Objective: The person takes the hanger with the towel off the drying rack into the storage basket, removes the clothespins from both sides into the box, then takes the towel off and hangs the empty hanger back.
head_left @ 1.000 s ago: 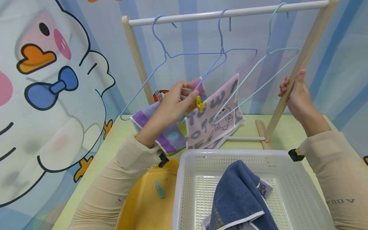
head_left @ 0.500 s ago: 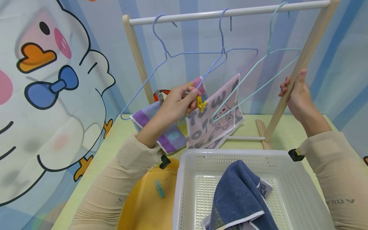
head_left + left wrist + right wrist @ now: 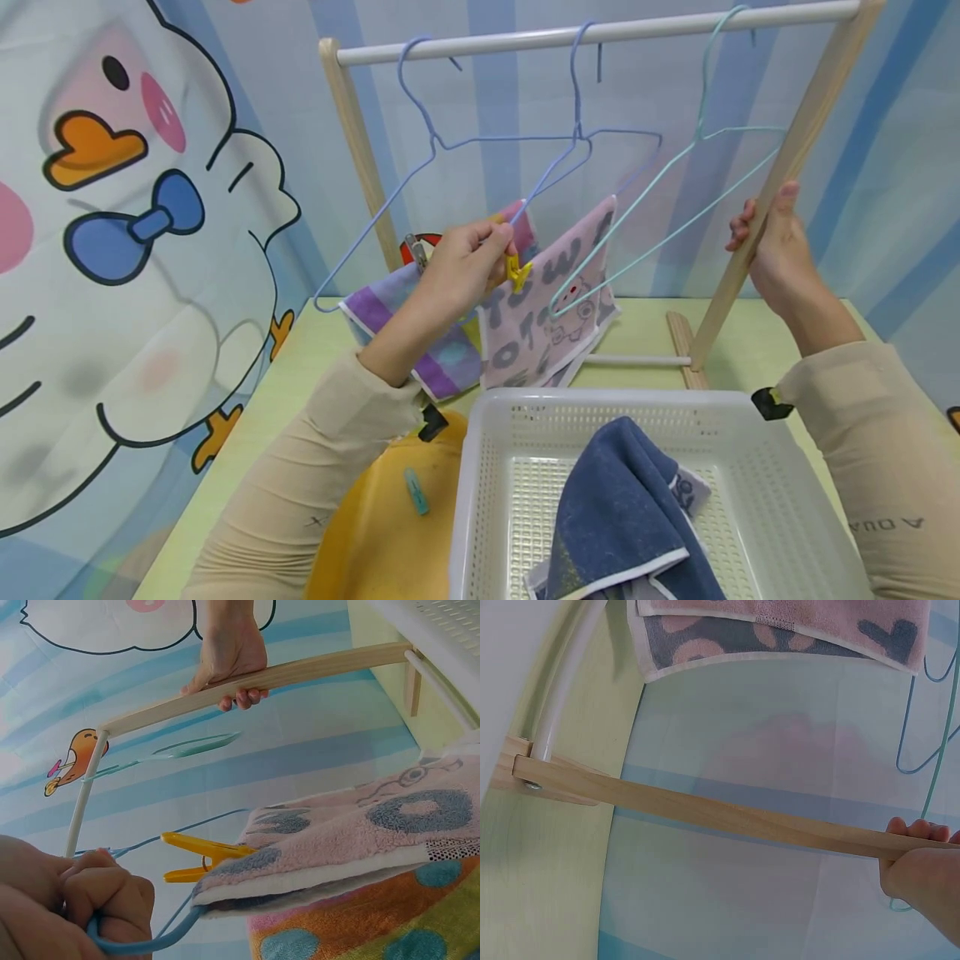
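Observation:
My left hand (image 3: 468, 258) pinches the left arm of the middle blue clothes hanger (image 3: 577, 100); in the left wrist view its curled fingers (image 3: 105, 896) wrap the blue wire. Over this hanger's lower bar hangs a pink towel (image 3: 536, 333) with grey letters. A yellow clothespin (image 3: 516, 273) clips the towel near its left edge, just beside my fingers. My right hand (image 3: 783, 250) grips the wooden right post (image 3: 750, 237) of the drying rack, also seen in the right wrist view as a wooden post (image 3: 742, 817). Behind my left wrist hangs a purple patterned towel (image 3: 442, 367).
A bare mint hanger (image 3: 667, 171) hangs at right on the rack's white rail (image 3: 495, 42). In front stands a white perforated basket (image 3: 480, 500) with a dark blue towel (image 3: 622, 508). At its left, a yellow basin (image 3: 375, 533) holds a teal clothespin (image 3: 416, 492).
The middle hanger, its pink towel and the yellow clothespin have shifted slightly left with my left hand. My right hand stays on the post.

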Demonstrator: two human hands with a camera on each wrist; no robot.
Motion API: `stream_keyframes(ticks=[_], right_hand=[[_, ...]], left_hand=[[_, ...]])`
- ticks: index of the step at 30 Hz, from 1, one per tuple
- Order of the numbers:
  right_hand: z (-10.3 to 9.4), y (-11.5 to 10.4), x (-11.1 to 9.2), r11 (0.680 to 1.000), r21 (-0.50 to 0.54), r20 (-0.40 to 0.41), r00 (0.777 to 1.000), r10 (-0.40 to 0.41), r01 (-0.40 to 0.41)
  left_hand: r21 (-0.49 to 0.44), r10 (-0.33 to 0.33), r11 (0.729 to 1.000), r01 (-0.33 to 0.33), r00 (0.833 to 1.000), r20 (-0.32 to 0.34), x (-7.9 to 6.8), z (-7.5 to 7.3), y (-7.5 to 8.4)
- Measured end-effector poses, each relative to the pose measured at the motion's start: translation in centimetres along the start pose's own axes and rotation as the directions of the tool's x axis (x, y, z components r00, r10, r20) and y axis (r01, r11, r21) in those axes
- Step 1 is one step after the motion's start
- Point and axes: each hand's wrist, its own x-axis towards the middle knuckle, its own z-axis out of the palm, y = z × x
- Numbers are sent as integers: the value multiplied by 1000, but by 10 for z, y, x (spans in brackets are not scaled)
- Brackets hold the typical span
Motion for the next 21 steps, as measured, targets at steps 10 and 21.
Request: stream_keyframes(ticks=[10,21], right_hand=[[2,0,0,1000,-3,-9,1000,12,-12],[2,-1,1,999,28,-21,1000,18,-18]], left_hand=[[-103,26,994,-30,999,-37,-2,-5,1],[-73,-16,997,16,1000,3,-6,-15,10]])
